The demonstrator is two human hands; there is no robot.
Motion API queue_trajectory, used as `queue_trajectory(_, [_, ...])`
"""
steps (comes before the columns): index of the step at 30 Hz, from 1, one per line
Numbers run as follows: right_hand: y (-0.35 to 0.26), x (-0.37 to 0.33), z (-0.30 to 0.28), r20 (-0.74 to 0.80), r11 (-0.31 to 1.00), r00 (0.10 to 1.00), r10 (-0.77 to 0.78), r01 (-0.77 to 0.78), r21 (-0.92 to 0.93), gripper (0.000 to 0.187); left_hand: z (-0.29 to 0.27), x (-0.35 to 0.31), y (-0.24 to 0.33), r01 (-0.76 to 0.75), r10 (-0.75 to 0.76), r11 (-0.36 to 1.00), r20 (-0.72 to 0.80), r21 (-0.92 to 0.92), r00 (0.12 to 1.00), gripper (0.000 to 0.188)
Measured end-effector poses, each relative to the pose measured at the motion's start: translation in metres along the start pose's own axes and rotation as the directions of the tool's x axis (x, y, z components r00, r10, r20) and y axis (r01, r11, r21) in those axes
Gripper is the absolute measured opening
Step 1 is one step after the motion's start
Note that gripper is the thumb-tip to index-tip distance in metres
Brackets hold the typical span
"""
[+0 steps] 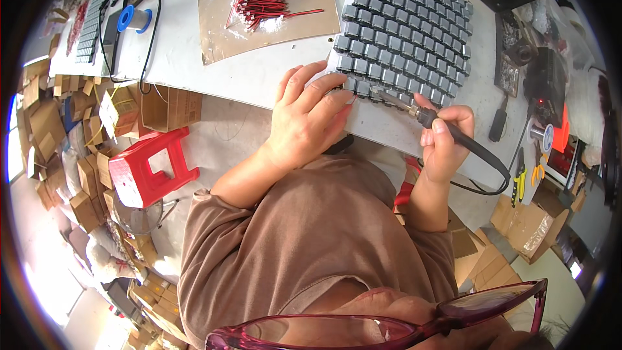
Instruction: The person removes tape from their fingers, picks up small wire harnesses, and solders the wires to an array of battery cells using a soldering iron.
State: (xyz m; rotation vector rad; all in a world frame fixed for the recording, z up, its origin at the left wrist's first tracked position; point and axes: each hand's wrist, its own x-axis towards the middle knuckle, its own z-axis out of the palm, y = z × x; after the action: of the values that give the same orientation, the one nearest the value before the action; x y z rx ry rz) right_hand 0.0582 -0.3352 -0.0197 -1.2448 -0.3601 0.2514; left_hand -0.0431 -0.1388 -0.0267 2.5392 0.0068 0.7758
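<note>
My right hand (445, 135) is closed round the dark handle of a soldering iron (463, 140). Its metal tip points left, at the near row of small grey box-shaped parts (408, 32). These parts stand in slanting rows on a pale board. My left hand (310, 107) rests at the near left corner of the rows, fingers apart and slightly bent, with fingertips touching the parts there. What lies under those fingertips is hidden. Beyond my left hand, a bundle of red and black wires (262, 0) with white connectors lies on a brown sheet (220, 39).
A blue solder spool (134, 19) stands at the left of the white table (175, 58). Right of the rows are a black box (546, 84), another solder spool (541, 137) and yellow-handled cutters (519, 181). A red stool (152, 165) and many cardboard boxes stand on the floor.
</note>
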Motion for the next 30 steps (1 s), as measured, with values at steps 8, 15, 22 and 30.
queue_trajectory(8, [0.000, -0.002, -0.002, 0.004, 1.000, 1.000, 0.003, -0.003, 0.009, 0.014, 0.001, 0.002, 0.003, 0.119, -0.116, 0.977, 0.031, -0.178, 0.993, 0.019])
queue_trajectory(15, [0.003, -0.004, -0.002, 0.024, 0.995, 0.997, -0.067, 0.069, -0.072, 0.014, 0.010, 0.001, 0.002, 0.206, -0.209, 0.944, 0.015, -0.257, 0.978, 0.018])
queue_trajectory(22, [0.006, -0.006, -0.003, 0.049, 0.989, 0.992, -0.112, 0.116, -0.091, 0.013, 0.015, 0.002, 0.003, 0.148, -0.160, 0.957, -0.028, -0.249, 0.987, 0.020])
queue_trajectory(30, [0.006, -0.011, -0.005, 0.078, 0.985, 0.987, -0.137, 0.145, -0.096, 0.016, 0.023, 0.000, 0.004, 0.136, -0.156, 0.968, -0.080, -0.212, 0.985, 0.018])
